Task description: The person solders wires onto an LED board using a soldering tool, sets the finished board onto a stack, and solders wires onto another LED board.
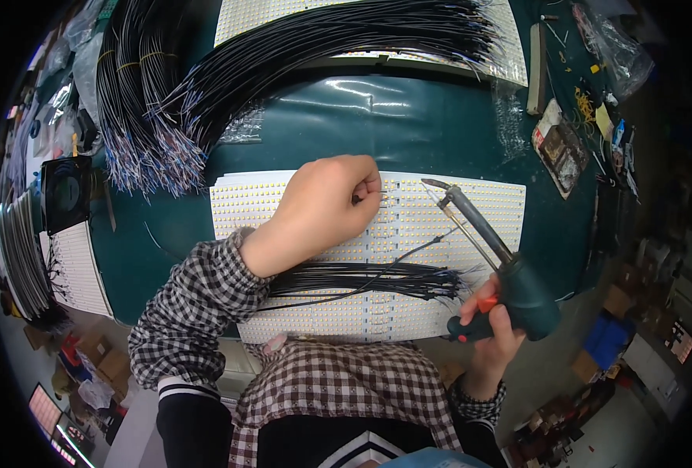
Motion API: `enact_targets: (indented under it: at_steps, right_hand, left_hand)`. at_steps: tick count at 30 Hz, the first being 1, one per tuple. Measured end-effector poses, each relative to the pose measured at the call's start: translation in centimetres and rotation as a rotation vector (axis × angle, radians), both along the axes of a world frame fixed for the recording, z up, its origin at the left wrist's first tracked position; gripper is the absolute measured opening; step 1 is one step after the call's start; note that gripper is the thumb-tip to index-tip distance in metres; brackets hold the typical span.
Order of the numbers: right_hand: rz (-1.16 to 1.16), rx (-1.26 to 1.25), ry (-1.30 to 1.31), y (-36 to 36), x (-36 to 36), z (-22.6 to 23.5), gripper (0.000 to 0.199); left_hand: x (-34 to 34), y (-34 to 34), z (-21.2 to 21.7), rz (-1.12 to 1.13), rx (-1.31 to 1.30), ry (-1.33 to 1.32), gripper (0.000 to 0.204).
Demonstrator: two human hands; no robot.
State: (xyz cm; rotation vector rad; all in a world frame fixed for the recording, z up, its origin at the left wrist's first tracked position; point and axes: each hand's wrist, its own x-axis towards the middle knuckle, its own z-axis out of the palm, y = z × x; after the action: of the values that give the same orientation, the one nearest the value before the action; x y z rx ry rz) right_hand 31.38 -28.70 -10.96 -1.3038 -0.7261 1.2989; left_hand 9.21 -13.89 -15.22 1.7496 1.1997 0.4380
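Observation:
My left hand [318,199] is closed in a pinch over the white LED board [470,210], which carries rows of small yellow LEDs. A thin wire [385,192] pokes out from its fingertips towards a column of solder pads; most of that wire is hidden by the hand. My right hand [494,331] is wrapped round the handle of a dark green soldering gun [527,292] with a red trigger. Its long metal tip points up and left, above the board and to the right of my left hand. A bundle of black wires [361,281] lies across the board's near part.
Thick bundles of black wires [322,47] lie at the back, partly on another LED board [509,47]. A stained solder-cleaning tray [560,148] sits at the right. More stacked boards [77,265] and a small black fan [67,193] are on the left of the green mat [377,117].

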Motion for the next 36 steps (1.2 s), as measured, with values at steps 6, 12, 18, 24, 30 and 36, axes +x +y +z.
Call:
enact_targets:
  at_steps: [6, 12, 18, 24, 30, 36]
  right_hand:
    - [-0.057, -0.132, -0.127, -1.0, -0.8, 0.1, 0.043]
    - [-0.041, -0.169, -0.227, -0.8, -1.5, 0.5, 0.041]
    - [-0.033, -0.159, -0.219, -0.6, -1.9, 0.5, 0.040]
    - [-0.020, -0.176, -0.229, -0.8, -2.0, 0.7, 0.040]
    - [0.022, -0.110, -0.109, -1.1, -1.7, 0.3, 0.033]
    - [0.082, -0.135, -0.172, -1.4, -1.6, 0.1, 0.032]
  left_hand:
    - [0.0, -0.4, -0.4, -0.004, 0.138, -0.008, 0.008]
    - [0.3, -0.9, -1.0, 0.020, 0.172, -0.022, 0.008]
    - [0.4, -1.2, -1.4, 0.039, 0.203, -0.017, 0.008]
    - [0.4, -1.2, -1.1, 0.037, 0.202, 0.008, 0.009]
    - [0.4, -1.0, -0.8, 0.013, 0.162, 0.031, 0.010]
    - [0.3, -0.9, -0.6, 0.014, 0.140, 0.039, 0.010]
